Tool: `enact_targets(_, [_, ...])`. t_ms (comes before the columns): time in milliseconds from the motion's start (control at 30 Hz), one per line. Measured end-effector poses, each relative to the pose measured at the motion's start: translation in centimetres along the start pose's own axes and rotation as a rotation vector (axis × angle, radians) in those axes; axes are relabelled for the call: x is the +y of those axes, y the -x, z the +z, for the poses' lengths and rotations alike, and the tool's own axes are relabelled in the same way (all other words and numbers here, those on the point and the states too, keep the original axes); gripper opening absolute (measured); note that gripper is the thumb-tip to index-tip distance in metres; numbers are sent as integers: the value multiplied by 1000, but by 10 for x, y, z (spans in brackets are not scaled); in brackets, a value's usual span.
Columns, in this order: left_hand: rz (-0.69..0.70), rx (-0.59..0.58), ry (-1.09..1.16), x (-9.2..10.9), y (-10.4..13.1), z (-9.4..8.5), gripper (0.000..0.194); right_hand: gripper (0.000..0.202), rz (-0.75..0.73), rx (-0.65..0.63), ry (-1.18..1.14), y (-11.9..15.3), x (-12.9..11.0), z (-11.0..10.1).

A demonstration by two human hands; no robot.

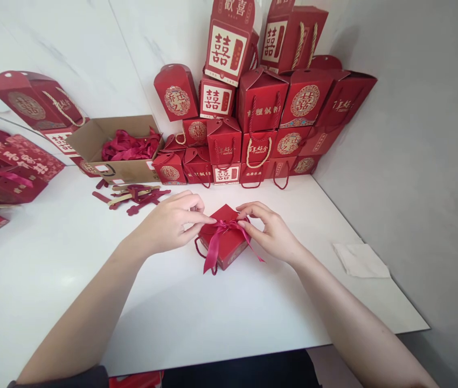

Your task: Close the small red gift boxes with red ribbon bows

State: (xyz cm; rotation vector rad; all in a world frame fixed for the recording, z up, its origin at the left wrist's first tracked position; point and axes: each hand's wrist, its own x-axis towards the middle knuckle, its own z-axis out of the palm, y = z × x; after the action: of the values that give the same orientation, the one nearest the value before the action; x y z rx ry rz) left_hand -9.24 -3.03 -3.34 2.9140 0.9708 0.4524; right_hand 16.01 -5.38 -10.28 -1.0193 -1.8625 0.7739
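On the white table in front of me lies a small red gift box (229,250) with a dark red cord handle (199,247) at its left side. A pink-red satin ribbon (212,250) is tied in a bow on its top, its two tails hanging over the front. My left hand (176,218) pinches the bow's left loop between thumb and fingertip. From the other side, my right hand (271,229) grips the right loop between thumb and fingers. The fingertips partly cover both loops.
Stacked red gift boxes (263,116) line the wall. A cardboard box (132,171) holds loose red ribbon (132,146); flat maroon and gold strips (132,198) lie before it. More red boxes (14,167) stand at left. A folded white cloth or tissue (361,261) lies right.
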Motion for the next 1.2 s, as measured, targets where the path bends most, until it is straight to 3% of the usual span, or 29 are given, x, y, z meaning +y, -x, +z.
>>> enact_targets(167, [-12,-48,-65,2,-1,3,24,8,11,3,-1,1,0,0])
enact_targets(267, [-8,-3,-66,4,-2,6,22,9,-6,1,27,0,-4,-1])
enact_targets(433, [-121,9,249,10,-7,14,20,13,-4,-55,-54,-8,-13,-8])
enact_targets(567, [-243,55,498,12,-10,35,30,21,20,-141,-51,-16,-15,-14])
enact_targets(667, [-335,168,554,15,-11,51,32,22,23,-209,-36,-18,-11,-14])
enact_targets(767, [-366,187,596,18,-11,61,30,21,54,-247,-134,-16,-3,-11])
enact_targets(1033, [-391,91,790,14,-12,67,30,38,223,-155,-578,-13,5,2])
enact_targets(1200, [-489,182,813,21,-15,69,30,35,219,-116,-575,-10,6,10])
